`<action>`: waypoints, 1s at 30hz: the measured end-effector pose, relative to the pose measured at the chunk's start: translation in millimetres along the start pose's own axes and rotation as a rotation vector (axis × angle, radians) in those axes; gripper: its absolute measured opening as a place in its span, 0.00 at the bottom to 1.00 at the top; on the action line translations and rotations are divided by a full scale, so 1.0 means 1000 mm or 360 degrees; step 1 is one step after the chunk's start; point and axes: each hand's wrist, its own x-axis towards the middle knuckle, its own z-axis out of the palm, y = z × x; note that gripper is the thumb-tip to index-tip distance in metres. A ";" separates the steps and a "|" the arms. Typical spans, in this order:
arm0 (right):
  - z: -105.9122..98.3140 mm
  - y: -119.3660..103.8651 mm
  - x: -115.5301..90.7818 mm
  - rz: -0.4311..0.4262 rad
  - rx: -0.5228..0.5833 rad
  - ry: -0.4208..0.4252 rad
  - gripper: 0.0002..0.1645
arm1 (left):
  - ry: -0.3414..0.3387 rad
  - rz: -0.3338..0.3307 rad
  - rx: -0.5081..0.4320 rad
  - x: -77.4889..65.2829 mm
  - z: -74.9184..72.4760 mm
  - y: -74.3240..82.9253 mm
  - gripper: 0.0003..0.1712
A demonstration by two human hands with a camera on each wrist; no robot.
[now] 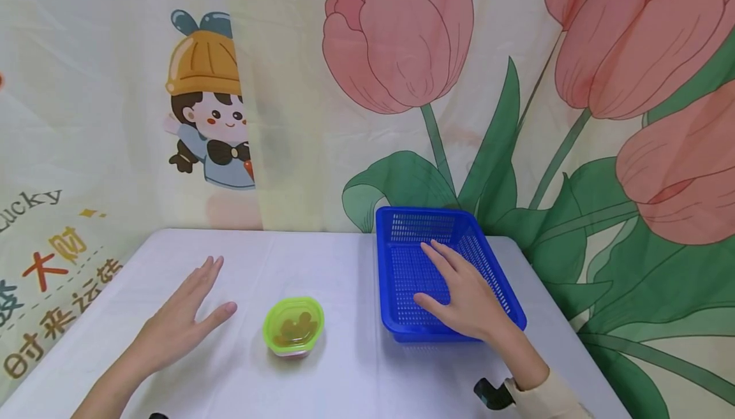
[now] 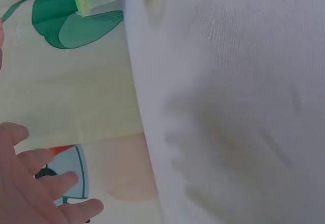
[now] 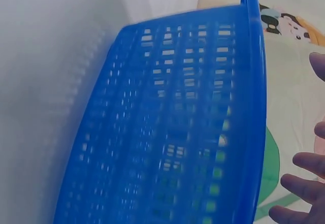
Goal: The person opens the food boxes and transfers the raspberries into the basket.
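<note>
Basket (image 1: 422,335) is showing smooth, glossy, perforated plastic; container (image 1: 295,328) is looking like shiny plastic, see-through on top; tabletop (image 1: 335,381) is showing matt, finely textured cloth; backdrop (image 1: 295,119) is looking like creased fabric.

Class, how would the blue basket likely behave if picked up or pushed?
The blue basket is probably light for its size, being so heavily perforated. Its straight rim suggests fairly stiff plastic. Sitting wide and low on the table, it looks unlikely to roll or tip.

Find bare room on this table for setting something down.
Free: the table between tub and basket, and behind the tub toward the backdrop. Crowded: the right side, where the right hand hovers over the basket.
</note>
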 end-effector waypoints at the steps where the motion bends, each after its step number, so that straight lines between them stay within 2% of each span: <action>1: 0.002 -0.002 0.002 0.0000 0.0011 -0.0007 0.54 | -0.0013 -0.0007 -0.0020 0.001 0.001 0.001 0.55; 4: 0.007 -0.010 0.006 0.0005 0.0039 -0.0030 0.54 | -0.0036 -0.0006 -0.0075 0.002 0.005 0.004 0.55; 10: 0.017 -0.023 0.013 -0.0009 0.0084 -0.0069 0.52 | -0.0021 0.0057 -0.0225 0.001 0.012 0.006 0.52; 16: 0.025 -0.036 0.021 -0.0041 0.0119 -0.0117 0.51 | -0.0018 0.0074 -0.0398 0.000 0.019 0.007 0.50; 21: 0.032 -0.047 0.027 -0.0097 0.0127 -0.0127 0.50 | -0.0035 0.0040 -0.0406 0.003 0.027 0.011 0.49; 30: 0.043 -0.063 0.033 -0.0159 0.0146 -0.0165 0.48 | -0.0049 0.0051 -0.0432 0.004 0.037 0.017 0.46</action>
